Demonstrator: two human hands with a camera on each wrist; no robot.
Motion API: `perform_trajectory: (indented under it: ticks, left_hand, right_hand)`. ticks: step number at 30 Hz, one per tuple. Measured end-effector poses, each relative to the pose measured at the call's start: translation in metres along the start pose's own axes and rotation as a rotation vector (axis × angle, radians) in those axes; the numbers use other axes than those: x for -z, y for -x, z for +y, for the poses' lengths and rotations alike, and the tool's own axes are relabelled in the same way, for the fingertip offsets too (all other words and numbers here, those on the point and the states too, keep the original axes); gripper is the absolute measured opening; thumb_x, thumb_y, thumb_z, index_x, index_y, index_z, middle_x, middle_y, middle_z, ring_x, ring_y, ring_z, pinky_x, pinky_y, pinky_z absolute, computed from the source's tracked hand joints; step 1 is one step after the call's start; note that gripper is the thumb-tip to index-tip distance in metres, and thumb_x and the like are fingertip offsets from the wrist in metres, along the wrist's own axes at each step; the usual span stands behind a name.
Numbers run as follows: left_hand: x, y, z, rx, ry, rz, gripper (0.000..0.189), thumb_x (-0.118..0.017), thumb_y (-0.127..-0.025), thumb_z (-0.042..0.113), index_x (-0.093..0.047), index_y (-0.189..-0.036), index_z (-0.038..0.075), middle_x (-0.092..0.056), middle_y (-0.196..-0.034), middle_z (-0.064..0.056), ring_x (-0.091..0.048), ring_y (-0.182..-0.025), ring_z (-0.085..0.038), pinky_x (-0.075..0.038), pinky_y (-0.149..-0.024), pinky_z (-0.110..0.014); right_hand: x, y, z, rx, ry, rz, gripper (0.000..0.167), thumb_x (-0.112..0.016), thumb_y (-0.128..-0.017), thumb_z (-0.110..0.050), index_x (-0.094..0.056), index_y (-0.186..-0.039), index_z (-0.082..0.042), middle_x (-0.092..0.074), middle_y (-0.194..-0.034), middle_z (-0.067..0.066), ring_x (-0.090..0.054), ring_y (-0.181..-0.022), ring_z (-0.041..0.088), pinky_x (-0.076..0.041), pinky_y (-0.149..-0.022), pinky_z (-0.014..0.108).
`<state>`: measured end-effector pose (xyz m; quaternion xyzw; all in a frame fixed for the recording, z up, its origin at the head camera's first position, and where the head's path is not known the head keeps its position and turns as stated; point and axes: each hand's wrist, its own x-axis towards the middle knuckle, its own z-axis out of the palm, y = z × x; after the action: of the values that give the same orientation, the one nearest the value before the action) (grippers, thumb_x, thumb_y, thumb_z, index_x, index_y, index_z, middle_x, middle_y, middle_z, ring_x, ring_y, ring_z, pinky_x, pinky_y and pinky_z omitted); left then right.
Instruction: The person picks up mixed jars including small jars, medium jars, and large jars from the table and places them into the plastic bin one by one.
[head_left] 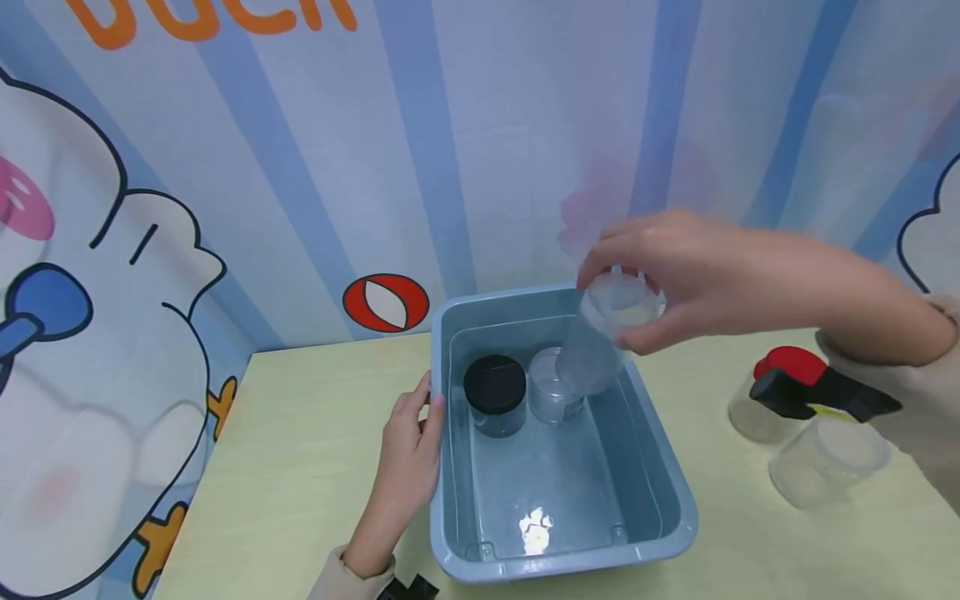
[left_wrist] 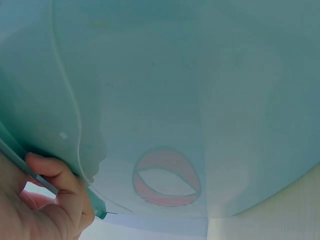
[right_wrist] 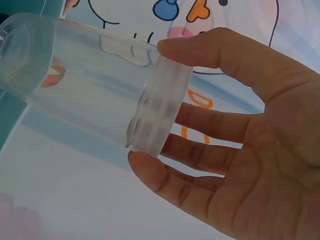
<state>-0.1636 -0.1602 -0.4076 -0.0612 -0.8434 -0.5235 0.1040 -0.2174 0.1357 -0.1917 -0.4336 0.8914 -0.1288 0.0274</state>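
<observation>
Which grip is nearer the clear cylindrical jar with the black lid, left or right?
Left. The left grip holds the blue plastic bin's rim, just left of the jar; the right grip is farther, above and right of it, holding a translucent cylindrical container.

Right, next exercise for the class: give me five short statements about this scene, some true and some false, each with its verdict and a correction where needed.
1. The right hand holds a see-through jar by one end. True.
2. The left hand is away from the blue tub. False: it grips the tub's edge.
3. A jar with a black lid stands inside the tub. True.
4. That black-lidded jar is the only one standing in the tub. False: a clear jar stands beside it.
5. Two containers are on the table, right of the tub in the head view. True.
</observation>
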Motion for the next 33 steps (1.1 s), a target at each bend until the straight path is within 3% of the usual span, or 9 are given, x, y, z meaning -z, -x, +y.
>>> perform_trajectory:
  ticks: [10,21,33]
  left_hand:
    - [-0.001,0.001,-0.002,0.004,0.003,0.000,0.050,-0.047,-0.107,0.017,-0.036,-0.155,0.010,-0.054,-0.117,-0.014,-0.059,-0.104,-0.028,-0.059,-0.081,-0.035]
    - [-0.002,0.000,0.001,0.008,0.005,0.001,0.049,-0.047,-0.107,0.018,-0.036,-0.155,0.010,-0.054,-0.115,-0.014,-0.057,-0.103,-0.027,-0.058,-0.081,-0.037]
    - [-0.003,-0.001,0.001,-0.016,0.003,0.001,0.048,-0.045,-0.108,0.020,-0.038,-0.154,0.008,-0.054,-0.116,-0.017,-0.060,-0.105,-0.028,-0.058,-0.084,-0.041]
  right_hand:
    - [-0.016,-0.021,-0.014,0.139,-0.030,-0.063,0.036,-0.076,-0.082,-0.017,-0.066,-0.116,-0.011,-0.061,-0.114,-0.003,-0.057,-0.101,0.013,-0.052,-0.083,0.034]
    - [-0.029,-0.034,-0.021,0.218,-0.064,-0.084,0.032,-0.075,-0.081,-0.014,-0.067,-0.112,-0.011,-0.061,-0.107,-0.003,-0.057,-0.095,0.014,-0.052,-0.080,0.034]
    - [-0.054,-0.055,-0.026,0.215,-0.104,-0.163,0.031,-0.075,-0.082,-0.009,-0.067,-0.112,-0.005,-0.062,-0.106,0.001,-0.057,-0.095,0.017,-0.053,-0.081,0.031]
